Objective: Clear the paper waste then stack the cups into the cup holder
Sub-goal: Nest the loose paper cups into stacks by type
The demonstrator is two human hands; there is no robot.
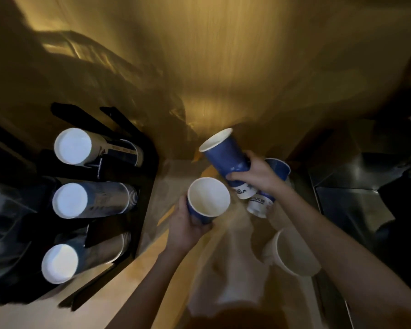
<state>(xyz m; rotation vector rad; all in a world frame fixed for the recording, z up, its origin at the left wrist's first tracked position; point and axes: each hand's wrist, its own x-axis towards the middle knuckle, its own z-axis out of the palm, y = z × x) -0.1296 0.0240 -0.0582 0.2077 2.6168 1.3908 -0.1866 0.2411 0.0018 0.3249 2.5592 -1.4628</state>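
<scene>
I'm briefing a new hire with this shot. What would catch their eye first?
Two blue paper cups at centre: the left hand holds one cup mouth-up, and the right hand grips a tilted cup. At left, the black cup holder carries three stacks of upturned cups.

Wooden counter (138,269) under my arms. Black cup holder (142,186) stood at its left side, three cup stacks inside. White cup (294,252) sat at right, near blurry pale paper (235,269).

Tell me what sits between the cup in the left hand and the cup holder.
Nothing: in the head view only bare wooden counter separates the blue cup in the left hand from the black cup holder.
</scene>
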